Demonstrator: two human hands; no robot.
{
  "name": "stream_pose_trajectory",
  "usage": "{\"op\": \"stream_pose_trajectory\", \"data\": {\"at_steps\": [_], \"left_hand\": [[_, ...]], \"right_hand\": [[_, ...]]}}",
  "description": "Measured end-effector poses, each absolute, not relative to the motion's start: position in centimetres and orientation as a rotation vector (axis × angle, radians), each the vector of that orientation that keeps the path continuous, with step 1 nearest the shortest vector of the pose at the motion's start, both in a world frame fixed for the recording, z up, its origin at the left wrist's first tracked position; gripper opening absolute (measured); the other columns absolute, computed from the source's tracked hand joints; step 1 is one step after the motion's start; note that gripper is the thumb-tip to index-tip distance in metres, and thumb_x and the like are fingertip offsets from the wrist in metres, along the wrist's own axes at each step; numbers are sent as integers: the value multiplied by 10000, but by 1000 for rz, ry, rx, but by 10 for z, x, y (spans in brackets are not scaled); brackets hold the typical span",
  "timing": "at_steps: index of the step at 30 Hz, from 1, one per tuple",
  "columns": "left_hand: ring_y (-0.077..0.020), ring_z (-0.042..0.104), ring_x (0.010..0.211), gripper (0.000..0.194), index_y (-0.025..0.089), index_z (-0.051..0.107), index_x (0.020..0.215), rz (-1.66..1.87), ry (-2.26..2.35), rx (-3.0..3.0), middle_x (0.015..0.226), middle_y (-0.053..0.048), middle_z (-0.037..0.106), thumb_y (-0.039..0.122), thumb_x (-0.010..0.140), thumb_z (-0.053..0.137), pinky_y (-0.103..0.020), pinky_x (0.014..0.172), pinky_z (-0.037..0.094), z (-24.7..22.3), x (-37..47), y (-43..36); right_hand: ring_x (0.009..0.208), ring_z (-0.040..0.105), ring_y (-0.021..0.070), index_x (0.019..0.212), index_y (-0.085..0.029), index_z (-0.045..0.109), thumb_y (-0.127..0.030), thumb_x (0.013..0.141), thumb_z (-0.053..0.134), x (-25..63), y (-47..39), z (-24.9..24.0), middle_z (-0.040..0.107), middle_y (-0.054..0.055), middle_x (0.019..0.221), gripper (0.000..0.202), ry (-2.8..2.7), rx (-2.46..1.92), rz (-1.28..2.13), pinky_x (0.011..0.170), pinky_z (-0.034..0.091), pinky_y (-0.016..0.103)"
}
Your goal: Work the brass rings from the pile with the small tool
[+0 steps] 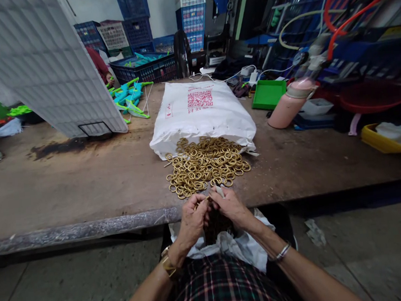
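My left hand [194, 215] is closed just past the table's front edge, fingers pinching a gold-coloured ring [207, 198], of which only a small part shows. Close against it, my right hand [230, 207] is closed too. A small pale piece with a dark tip [220, 190] shows at its fingers; whether it is a tool or a finger wrap I cannot tell. Right beyond both hands lies a heap of gold-coloured rings [202, 166]. They spill from the open mouth of a white woven sack [179, 110] with red print, lying flat on the table.
On the wooden table [118, 176], a pale ribbed panel [49, 65] stands at left beside blue-green toy crossbows [129, 98]. A pink bottle [289, 105], green tray [269, 94] and yellow tray [389, 138] stand at right. White plastic [226, 244] lies across my lap. Another person's sleeve [97, 63] shows behind the panel.
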State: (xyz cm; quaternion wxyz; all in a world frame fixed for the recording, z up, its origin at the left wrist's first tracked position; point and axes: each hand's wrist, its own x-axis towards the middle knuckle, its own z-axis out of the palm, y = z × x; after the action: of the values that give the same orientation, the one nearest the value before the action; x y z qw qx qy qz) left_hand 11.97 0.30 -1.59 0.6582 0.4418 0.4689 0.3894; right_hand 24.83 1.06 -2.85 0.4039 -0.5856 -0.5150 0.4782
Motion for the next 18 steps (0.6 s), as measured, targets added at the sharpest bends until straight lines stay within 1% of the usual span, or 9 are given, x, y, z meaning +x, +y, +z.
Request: {"op": "stream_pose_trajectory", "data": {"at_steps": [3,7,12,18], "left_hand": [[-43,408,415,304,165,532,779,844,1029,975,607,31,514,468,750,549,-151,386,326,-18,116,4],[-42,412,412,326,169,513,762,822,1018,960,614,29,518,493,741,548,-152,387,328,-20,115,4],[-44,406,408,339,174,488,728,785,976,951,594,35,512,504,721,566,-154,383,331,-21,115,3],[-42,389,410,323,173,494,711,855,958,930,592,34,510,487,733,566,-156,374,308,-25,115,0]], "right_hand": [[491,367,88,604,-198,436,-376,785,436,248,12,-21,422,-59,499,254,-1367,-1526,1128,508,308,221],[520,381,94,618,-197,440,-369,782,438,248,13,-21,432,-56,519,238,-1447,-1516,1057,522,305,224],[522,387,97,623,-195,447,-350,790,434,248,11,-27,448,-52,513,229,-1488,-1490,1045,520,308,223],[525,424,104,631,-197,457,-331,802,414,245,11,-21,470,-42,519,221,-1502,-1450,1057,543,335,225]]}}
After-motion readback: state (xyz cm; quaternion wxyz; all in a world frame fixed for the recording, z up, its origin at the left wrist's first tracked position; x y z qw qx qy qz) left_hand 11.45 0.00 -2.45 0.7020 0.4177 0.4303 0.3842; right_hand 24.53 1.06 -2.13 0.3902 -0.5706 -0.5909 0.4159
